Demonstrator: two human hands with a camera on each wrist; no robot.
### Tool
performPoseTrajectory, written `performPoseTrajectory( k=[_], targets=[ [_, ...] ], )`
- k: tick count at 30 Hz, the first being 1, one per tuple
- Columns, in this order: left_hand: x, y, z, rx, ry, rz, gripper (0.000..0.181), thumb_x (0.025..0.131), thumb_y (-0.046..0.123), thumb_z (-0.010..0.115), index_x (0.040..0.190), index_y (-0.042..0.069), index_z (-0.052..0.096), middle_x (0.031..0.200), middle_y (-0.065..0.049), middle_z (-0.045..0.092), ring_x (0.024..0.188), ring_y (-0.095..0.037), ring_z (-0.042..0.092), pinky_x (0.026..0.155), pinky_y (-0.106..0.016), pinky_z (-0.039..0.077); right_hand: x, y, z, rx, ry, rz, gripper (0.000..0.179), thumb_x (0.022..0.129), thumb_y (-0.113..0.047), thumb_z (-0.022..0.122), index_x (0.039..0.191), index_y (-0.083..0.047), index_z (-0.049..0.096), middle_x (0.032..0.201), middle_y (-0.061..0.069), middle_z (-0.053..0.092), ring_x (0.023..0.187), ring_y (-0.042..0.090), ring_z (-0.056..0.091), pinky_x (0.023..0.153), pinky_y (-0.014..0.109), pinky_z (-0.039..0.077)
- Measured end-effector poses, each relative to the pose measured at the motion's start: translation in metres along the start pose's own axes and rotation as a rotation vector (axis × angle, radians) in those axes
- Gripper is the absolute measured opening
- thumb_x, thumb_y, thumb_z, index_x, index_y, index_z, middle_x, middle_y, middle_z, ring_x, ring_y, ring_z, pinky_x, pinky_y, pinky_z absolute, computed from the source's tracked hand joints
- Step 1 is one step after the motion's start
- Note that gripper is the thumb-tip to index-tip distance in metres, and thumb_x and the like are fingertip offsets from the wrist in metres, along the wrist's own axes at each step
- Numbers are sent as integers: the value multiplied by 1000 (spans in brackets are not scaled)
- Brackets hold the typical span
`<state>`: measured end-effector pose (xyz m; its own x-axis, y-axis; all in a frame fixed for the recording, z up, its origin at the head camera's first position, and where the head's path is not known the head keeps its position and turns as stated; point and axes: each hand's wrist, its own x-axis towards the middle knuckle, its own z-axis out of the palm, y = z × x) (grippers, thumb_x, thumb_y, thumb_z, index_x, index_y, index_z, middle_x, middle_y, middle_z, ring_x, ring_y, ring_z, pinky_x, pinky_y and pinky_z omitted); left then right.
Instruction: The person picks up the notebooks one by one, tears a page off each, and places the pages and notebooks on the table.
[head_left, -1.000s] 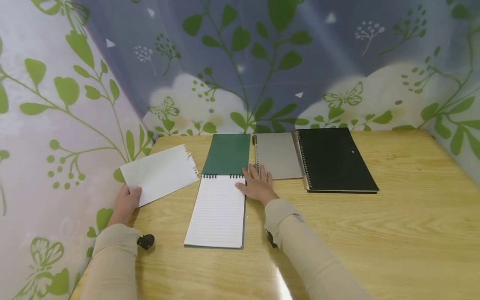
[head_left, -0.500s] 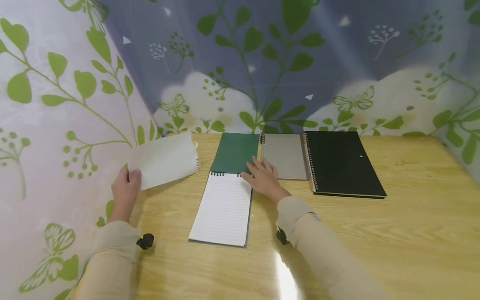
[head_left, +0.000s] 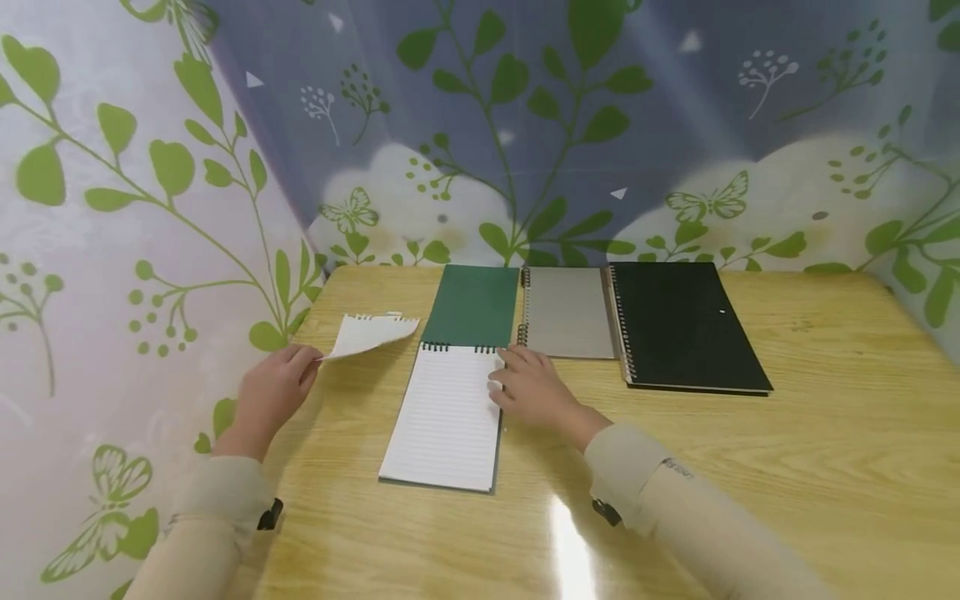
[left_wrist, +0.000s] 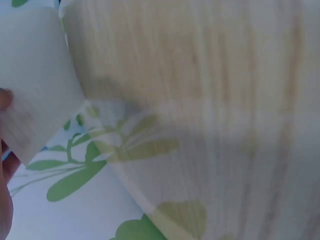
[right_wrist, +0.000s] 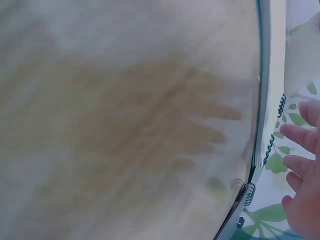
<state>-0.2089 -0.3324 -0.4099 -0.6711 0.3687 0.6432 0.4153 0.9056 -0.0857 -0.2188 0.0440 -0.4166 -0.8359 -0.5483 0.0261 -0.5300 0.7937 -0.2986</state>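
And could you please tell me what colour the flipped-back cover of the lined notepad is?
The cover is dark green; the head view shows it best.

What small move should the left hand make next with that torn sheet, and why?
Probably lower the torn sheet flat onto the table beside the open notebook, then let go. The left hand grips it at the near end, its ragged edge is apart from the notebook's rings, and it looks bowed rather than flat.
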Motion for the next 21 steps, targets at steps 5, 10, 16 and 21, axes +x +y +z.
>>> performPoseTrajectory(
  k=[5, 10, 16, 21],
  targets=[
    [-8, 7, 3, 2, -255, 12, 9, 82, 9, 66, 91, 10, 64, 90, -8, 68, 76, -26, 65, 61, -38, 52, -12, -5, 2, -4, 77, -25, 29, 95, -28, 46, 113, -14, 65, 135, 9, 51, 131, 28, 38, 110, 48, 25],
    [-12, 10, 3, 5, -420, 19, 15, 80, 8, 67, 92, 13, 62, 94, -4, 67, 78, -26, 64, 56, -35, 48, -20, -12, 1, -26, 101, -80, 27, 94, -27, 49, 109, -13, 67, 126, 7, 58, 124, 26, 45, 108, 45, 29],
    [-14, 13, 5, -33, -667, -12, 38, 76, 6, 65, 113, 12, 58, 110, -10, 60, 98, -32, 57, 73, -47, 49, -25, -17, 7, -61, 83, -91, 27, 94, -27, 49, 109, -13, 66, 123, 7, 59, 120, 25, 47, 105, 44, 33],
    [-8, 17, 5, -111, -850, -146, 52, 74, 15, 56, 126, 14, 51, 124, -16, 48, 111, -37, 47, 71, -51, 47, -30, -21, 14, -111, 29, 41, 43, 90, -37, 55, 123, -10, 55, 135, 12, 48, 124, 32, 45, 104, 49, 33]
  ],
)
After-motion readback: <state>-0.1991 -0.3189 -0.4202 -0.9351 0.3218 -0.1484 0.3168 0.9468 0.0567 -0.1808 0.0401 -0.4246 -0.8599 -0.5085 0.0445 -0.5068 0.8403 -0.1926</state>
